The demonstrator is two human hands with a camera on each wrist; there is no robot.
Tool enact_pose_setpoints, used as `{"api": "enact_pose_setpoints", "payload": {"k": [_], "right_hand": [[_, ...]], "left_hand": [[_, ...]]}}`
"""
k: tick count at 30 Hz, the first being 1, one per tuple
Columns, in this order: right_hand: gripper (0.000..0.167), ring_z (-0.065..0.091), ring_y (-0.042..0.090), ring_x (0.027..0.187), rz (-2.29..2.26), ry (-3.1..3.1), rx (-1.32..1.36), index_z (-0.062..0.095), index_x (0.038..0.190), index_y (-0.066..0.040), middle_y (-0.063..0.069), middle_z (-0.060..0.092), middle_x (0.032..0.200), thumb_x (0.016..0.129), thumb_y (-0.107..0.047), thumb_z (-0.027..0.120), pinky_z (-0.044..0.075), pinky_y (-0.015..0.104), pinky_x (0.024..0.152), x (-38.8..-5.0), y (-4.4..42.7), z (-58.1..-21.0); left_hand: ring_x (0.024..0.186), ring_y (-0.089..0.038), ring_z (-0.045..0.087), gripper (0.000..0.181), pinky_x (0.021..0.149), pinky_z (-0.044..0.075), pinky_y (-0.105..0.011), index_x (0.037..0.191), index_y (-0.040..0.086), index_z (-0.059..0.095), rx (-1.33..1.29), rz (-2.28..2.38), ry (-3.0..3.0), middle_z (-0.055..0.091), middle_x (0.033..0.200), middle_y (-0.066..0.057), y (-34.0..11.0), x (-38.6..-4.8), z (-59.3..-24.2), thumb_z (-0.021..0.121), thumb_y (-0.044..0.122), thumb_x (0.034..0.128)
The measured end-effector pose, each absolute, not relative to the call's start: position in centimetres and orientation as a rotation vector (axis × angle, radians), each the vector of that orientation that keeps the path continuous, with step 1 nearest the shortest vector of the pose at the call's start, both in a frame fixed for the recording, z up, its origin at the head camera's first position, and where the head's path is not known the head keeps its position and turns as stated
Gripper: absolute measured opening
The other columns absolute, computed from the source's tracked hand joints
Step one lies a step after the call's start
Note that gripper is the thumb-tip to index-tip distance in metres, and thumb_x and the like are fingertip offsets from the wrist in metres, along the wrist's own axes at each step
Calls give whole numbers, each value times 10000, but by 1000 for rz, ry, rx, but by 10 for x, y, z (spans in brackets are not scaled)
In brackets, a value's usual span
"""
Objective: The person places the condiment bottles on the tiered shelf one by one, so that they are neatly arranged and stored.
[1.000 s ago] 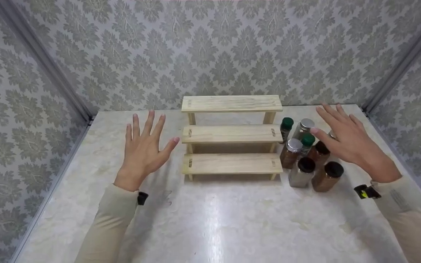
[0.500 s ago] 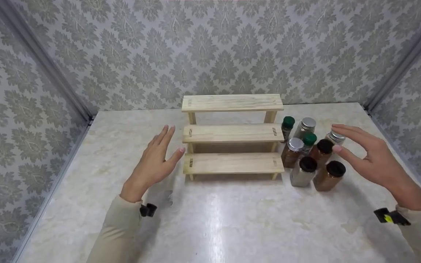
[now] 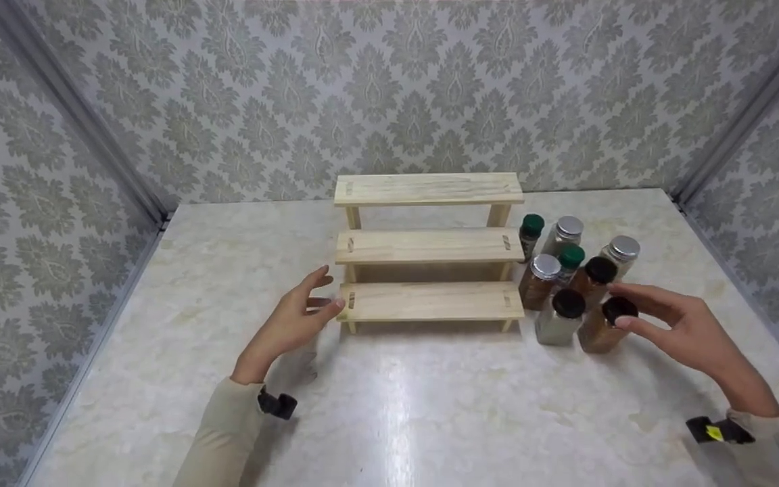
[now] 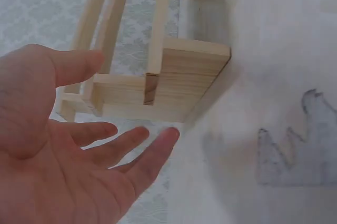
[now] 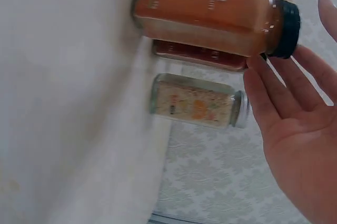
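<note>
A three-tier wooden rack [image 3: 430,302] stands against the back of the table. Beside its left end is my left hand [image 3: 288,325], fingers loosely bent and holding nothing; the left wrist view shows this hand [image 4: 79,150] next to the rack's end [image 4: 189,71]. At right, my right hand [image 3: 694,331] has thumb and fingers spread around the black lid of a front jar of orange-brown spice [image 3: 599,335]. In the right wrist view the thumb stands apart from that jar's lid [image 5: 287,28], and whether the fingers touch it I cannot tell.
Several other spice jars cluster between the rack and my right hand: a pale one with a black lid [image 3: 557,325], green-capped ones [image 3: 571,257] and silver-capped ones [image 3: 623,248]. Patterned wall panels [image 3: 416,88] enclose the table [image 3: 389,406] at the back and sides.
Both hands have come down from a raised, spread pose. The left moved in toward the rack's lower left end; the right moved to the front jar, its fingers now more bent.
</note>
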State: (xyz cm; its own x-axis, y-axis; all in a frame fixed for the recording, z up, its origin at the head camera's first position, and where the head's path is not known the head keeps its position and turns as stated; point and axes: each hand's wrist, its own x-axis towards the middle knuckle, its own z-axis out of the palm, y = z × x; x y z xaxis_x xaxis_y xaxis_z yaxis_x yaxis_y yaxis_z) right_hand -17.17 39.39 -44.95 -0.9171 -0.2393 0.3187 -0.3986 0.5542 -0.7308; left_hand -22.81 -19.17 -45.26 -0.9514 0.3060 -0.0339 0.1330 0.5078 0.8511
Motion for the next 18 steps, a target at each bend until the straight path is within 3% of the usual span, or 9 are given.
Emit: {"api": "enact_pose_setpoints", "payload": {"k": [5, 11, 18], "right_hand": [[543, 658, -49, 1232, 1380, -2596, 524, 636, 1461, -8, -103, 706, 1394, 939, 58, 772, 542, 115, 987, -176, 395, -460], [563, 669, -79, 1171, 1385, -2581, 494, 641, 1444, 18, -198, 700, 1340, 907, 62, 805, 552, 98, 940, -177, 397, -470], [504, 700, -77, 1089, 1371, -2524, 490, 680, 1341, 102, -233, 721, 1232, 858, 116, 823, 565, 94, 898, -176, 391, -471]], "left_hand": [[1349, -411, 621, 748, 1086, 571, -497, 1674, -3, 273, 353, 1462, 2551, 451, 1641, -226, -190, -227, -461, 656, 248, 1082], [1259, -378, 677, 665, 956, 630, -426, 1631, 0, 391, 327, 1532, 2471, 534, 1560, -228, -186, -230, -469, 673, 201, 1064], [1273, -341, 676, 610, 1002, 609, -435, 1599, 60, 472, 251, 1687, 2328, 551, 1527, -193, -187, -231, -473, 704, 154, 1042]]}}
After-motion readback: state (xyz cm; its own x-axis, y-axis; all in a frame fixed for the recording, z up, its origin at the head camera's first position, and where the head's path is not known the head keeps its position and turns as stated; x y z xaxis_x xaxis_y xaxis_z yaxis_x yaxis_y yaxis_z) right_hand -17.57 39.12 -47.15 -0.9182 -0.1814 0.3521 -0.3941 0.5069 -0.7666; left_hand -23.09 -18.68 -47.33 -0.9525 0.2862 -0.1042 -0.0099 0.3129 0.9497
